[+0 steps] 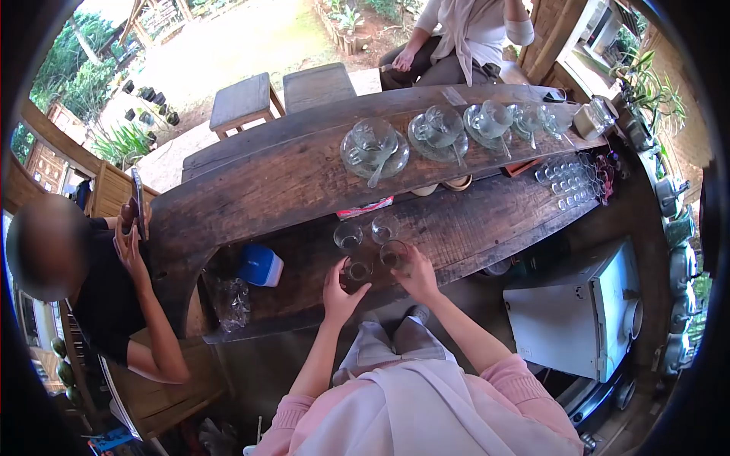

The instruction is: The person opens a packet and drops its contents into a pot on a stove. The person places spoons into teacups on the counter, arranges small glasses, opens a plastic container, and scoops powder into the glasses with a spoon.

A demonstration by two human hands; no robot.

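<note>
Four small clear glasses would be too exact a count to trust, so several clear glasses stand close together on the lower wooden counter. My left hand (340, 296) curls round the near-left glass (360, 270), fingers on its left side and thumb at its near side. Around the near-right glass (392, 252) my right hand (418, 275) is closed, on its right side. Just beyond them are a back-left glass (348, 236) and a back-right glass (385, 228), touched by neither hand.
Glass cups on saucers with spoons (373, 146) line the raised bar top (258, 178). Small glasses (570, 182) stand at right. A blue-and-white box (261, 265) and clear plastic (232, 304) lie left. One person (114, 304) holds a phone; another (471, 34) sits across.
</note>
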